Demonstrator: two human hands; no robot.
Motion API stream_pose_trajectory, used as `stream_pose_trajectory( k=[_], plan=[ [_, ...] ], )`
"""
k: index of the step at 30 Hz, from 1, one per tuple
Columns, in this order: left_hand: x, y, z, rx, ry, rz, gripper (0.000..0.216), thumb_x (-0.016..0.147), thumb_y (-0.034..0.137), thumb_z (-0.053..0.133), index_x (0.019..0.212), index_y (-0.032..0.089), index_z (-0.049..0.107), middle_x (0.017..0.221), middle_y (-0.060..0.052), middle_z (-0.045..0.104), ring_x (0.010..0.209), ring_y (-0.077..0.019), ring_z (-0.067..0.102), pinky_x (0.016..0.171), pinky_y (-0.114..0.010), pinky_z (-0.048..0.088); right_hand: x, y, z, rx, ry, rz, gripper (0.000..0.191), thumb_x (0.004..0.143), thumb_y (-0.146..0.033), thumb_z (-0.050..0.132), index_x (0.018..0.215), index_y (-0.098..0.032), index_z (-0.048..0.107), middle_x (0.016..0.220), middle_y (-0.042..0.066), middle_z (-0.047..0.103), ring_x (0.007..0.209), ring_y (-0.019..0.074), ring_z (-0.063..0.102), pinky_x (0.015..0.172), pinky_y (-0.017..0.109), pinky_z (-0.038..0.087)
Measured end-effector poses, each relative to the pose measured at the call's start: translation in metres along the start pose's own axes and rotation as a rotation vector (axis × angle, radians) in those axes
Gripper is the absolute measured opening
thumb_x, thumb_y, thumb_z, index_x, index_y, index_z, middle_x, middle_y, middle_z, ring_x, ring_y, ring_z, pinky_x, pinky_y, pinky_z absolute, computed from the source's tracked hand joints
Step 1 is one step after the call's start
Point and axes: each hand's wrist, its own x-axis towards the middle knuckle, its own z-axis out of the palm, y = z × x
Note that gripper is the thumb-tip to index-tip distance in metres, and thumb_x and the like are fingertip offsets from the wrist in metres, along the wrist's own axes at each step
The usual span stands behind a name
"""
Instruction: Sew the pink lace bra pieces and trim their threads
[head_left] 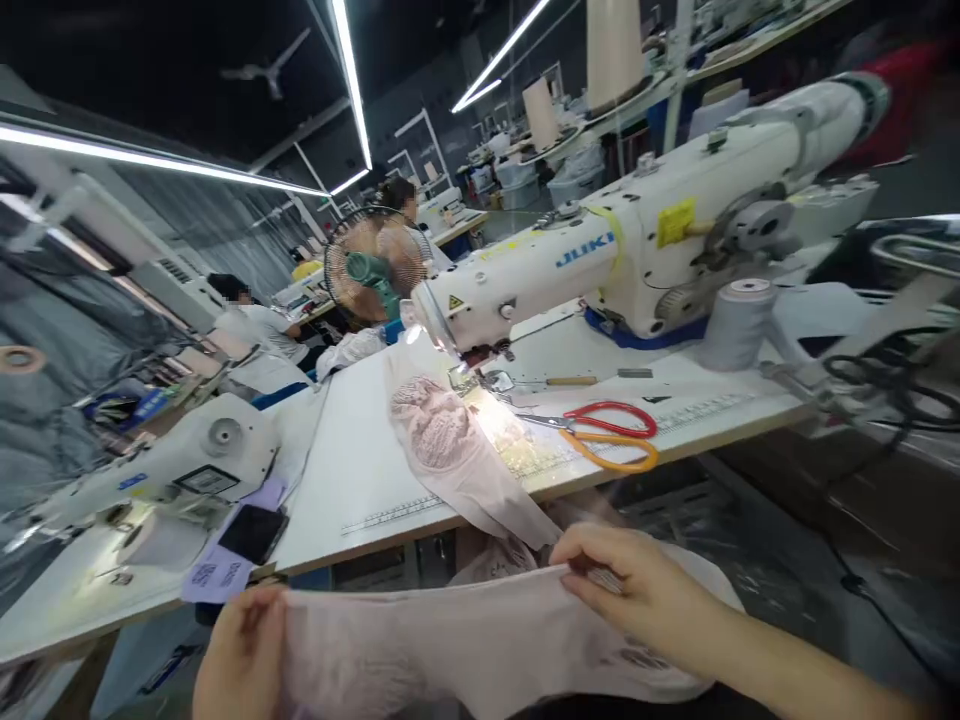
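Observation:
Both my hands hold a stretch of pale pink fabric (pixel 442 640) taut in front of my lap, below the table edge. My left hand (pixel 240 655) grips its left end with closed fingers. My right hand (pixel 637 590) pinches its upper edge at the right. A further strip of the same pink fabric, partly lace (pixel 442 435), runs up over the white table (pixel 352 460) to the needle of a white JUKI sewing machine (pixel 600 250). Red and orange scissors (pixel 611 435) lie on the table to the right of the fabric.
A grey thread spool (pixel 739 320) stands by the machine. A second sewing machine (pixel 172 470), a black phone (pixel 251 532) and paper slips lie at the left. A fan (pixel 367 265) and two seated people are behind. Cables (pixel 892 385) hang at the right.

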Motion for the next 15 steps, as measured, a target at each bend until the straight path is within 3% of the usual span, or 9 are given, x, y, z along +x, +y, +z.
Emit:
stream_pose_trajectory(
  k=[3, 7, 11, 15],
  plan=[
    [0.051, 0.016, -0.019, 0.249, -0.012, 0.200, 0.031, 0.075, 0.052, 0.044, 0.078, 0.023, 0.056, 0.061, -0.004, 0.063, 0.052, -0.0245, 0.060, 0.053, -0.039, 0.052, 0.015, 0.005, 0.016, 0.002, -0.057, -0.004, 0.016, 0.083, -0.026, 0.050, 0.081, -0.021, 0.065, 0.076, 0.003, 0.069, 0.070, 0.0192, 0.065, 0.063, 0.028, 0.052],
    [0.123, 0.038, -0.019, 0.332, -0.008, 0.278, 0.019, 0.076, 0.035, 0.044, 0.082, 0.022, 0.058, 0.080, -0.007, 0.068, 0.076, -0.0270, 0.064, 0.074, -0.040, 0.051, 0.037, 0.008, 0.021, -0.049, -0.051, -0.039, 0.024, 0.087, -0.036, 0.048, 0.084, -0.021, 0.066, 0.081, 0.007, 0.070, 0.076, 0.0220, 0.067, 0.069, 0.032, 0.054],
    [0.177, 0.049, 0.014, 0.387, -0.046, 0.356, 0.014, 0.078, 0.019, 0.050, 0.085, 0.020, 0.062, 0.089, -0.005, 0.068, 0.087, -0.0236, 0.062, 0.083, -0.036, 0.047, 0.053, 0.023, 0.007, -0.219, 0.051, -0.174, 0.023, 0.088, -0.036, 0.049, 0.085, -0.022, 0.066, 0.080, 0.007, 0.071, 0.072, 0.0223, 0.068, 0.064, 0.032, 0.057],
    [0.200, 0.045, 0.057, 0.404, -0.091, 0.398, 0.014, 0.085, 0.014, 0.053, 0.095, 0.016, 0.063, 0.097, -0.005, 0.067, 0.099, -0.0208, 0.060, 0.093, -0.039, 0.045, 0.052, 0.062, -0.025, -0.409, 0.252, -0.270, 0.015, 0.084, -0.038, 0.057, 0.092, -0.028, 0.065, 0.088, 0.006, 0.071, 0.079, 0.0302, 0.070, 0.065, 0.042, 0.060]
  ],
)
